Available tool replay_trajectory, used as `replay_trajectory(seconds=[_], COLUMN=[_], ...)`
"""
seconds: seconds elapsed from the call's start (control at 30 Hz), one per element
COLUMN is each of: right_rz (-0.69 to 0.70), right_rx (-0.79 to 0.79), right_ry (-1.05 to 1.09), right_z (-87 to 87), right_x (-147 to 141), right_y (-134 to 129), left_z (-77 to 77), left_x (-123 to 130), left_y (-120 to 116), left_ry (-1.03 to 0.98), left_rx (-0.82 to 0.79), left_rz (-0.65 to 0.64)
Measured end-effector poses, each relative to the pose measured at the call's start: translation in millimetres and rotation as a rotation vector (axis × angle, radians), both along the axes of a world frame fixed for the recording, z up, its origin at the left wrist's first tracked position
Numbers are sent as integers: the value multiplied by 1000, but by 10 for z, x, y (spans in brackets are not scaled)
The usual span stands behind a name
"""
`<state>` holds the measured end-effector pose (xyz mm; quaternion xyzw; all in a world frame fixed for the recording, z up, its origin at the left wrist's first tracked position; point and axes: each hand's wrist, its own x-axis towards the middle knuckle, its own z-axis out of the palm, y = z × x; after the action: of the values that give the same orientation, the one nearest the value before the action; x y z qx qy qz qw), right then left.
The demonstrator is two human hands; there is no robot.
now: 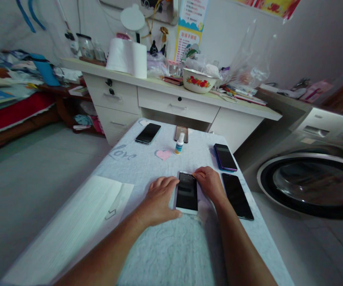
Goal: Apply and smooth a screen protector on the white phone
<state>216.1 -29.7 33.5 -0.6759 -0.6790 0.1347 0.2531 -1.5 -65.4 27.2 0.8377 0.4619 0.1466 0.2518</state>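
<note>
A white smartphone [187, 192] with a dark screen lies flat on the cloth-covered table. My left hand [159, 198] steadies it along the left side, fingertips near the top edge and thumb by the lower left corner. At the phone's upper right corner, my right hand [209, 180] is closed in a pinch. A tiny orange bit shows at those fingertips, too small to name. Just beyond the phone stands a small white spray bottle [180, 143] with a blue and yellow label. Behind it lies a phone case [184, 132], brownish and see-through in look.
Black smartphones lie at the far left [148, 133] and right [238, 196], with a purple-edged phone [225, 157] above the latter. A white sheet [79, 214] covers the left side. White drawers [177, 104] stand ahead, a washing machine [314, 178] at right, a bed [7, 107] at left.
</note>
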Motion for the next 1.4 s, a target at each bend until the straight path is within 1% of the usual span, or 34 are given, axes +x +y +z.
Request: replay_trajectory(seconds=[0.23,0.43,0.83,1.13,1.4], right_rz=[20,58,135,217,209], right_rx=[44,59,75,97,73], right_ry=[-47,-71,-119,-124,-142], right_z=[-32,-35,-101,-113,-68], right_x=[-62,-177,-387,-412,-326], right_y=[42,82,120,119,106], left_z=[9,0,2,-17,16], left_x=[-3,-7,-15,-3,-8], left_y=[-7,2,-4,3,-7], left_ry=[0,-11,-19,-28,-12], left_rx=[-8,-8,-10,-1,-5], left_rz=[4,0,6,4,8])
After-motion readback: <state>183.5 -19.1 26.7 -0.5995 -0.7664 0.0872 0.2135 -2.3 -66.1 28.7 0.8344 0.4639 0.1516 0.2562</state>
